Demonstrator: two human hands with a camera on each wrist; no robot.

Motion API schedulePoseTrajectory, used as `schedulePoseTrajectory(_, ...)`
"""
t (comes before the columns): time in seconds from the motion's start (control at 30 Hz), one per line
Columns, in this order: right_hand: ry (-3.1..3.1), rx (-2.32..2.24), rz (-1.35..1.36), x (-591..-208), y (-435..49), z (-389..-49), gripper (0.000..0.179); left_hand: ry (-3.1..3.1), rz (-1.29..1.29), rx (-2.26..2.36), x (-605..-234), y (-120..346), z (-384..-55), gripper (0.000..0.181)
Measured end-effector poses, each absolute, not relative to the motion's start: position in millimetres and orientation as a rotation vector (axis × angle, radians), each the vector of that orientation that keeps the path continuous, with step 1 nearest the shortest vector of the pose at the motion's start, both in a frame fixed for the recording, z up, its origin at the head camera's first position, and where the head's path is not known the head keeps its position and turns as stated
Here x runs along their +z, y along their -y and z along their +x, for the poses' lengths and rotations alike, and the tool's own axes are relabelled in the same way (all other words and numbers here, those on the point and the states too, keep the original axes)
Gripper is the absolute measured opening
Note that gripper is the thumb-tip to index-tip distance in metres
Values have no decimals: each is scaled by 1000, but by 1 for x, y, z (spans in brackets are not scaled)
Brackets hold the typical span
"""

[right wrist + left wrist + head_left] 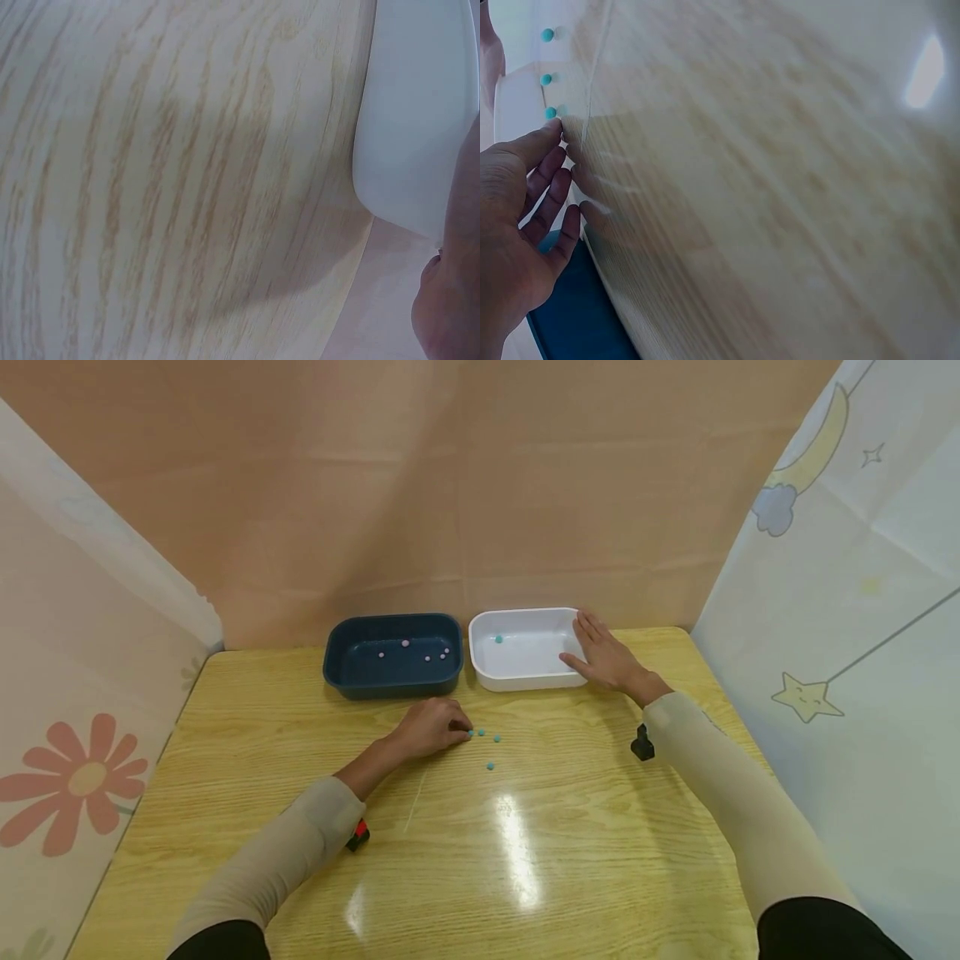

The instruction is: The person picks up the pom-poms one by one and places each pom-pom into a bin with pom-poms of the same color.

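Note:
My left hand (430, 727) is over the table in front of the containers, its thumb and finger pinching a small turquoise bead (470, 733). Just right of those fingertips lie more turquoise beads (482, 732), one of them closer to me. In the left wrist view several such beads (546, 79) line up beyond the fingertips, and the pinched one is hard to make out. My right hand (606, 658) rests with extended fingers on the right end of the white container (525, 683). A turquoise bead (498, 639) lies inside that container.
Left of the white container stands a dark blue container (393, 689) holding several pale pink beads (405, 643). Both sit at the back edge of the wooden table (420, 877), before a peach cloth backdrop (337, 510). Patterned sheets (862, 610) flank the sides.

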State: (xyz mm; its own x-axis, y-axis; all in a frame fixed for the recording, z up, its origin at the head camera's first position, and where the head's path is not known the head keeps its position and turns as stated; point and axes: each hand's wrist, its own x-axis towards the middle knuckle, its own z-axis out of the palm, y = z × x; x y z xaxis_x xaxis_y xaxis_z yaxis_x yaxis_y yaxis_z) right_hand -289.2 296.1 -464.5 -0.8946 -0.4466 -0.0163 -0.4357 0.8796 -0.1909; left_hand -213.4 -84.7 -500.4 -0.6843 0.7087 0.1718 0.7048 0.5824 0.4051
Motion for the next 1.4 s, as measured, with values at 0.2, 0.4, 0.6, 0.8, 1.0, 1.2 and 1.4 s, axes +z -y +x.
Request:
schedulePoseTrajectory(0.2,-2981,-275,-705,-465,-296,-290,85,-2795,1235,703,-501,84,-215,10)
schedulePoseTrajectory(0.4,-2988,-280,-713,-465,-296,-290,86,-2789,1251,709,-501,84,-214,11)
schedulePoseTrajectory(0.6,-3002,-270,-711,-467,-297,-291,87,-2777,1255,780,-495,84,-214,11)
schedulePoseTrajectory(0.8,-2988,-272,-704,-469,-298,-293,88,-2824,1265,837,-484,82,-215,9)
schedulePoseTrajectory(1.0,-2979,-285,-717,-471,-298,-292,87,-2840,1272,858,-470,77,-215,9)
schedulePoseTrajectory(1.2,-2985,-267,-728,-470,-298,-292,87,-2849,1290,886,-462,73,-218,6)
schedulePoseTrajectory(1.4,-3007,-196,-742,-469,-298,-290,87,-2854,1266,881,-455,72,-222,7)
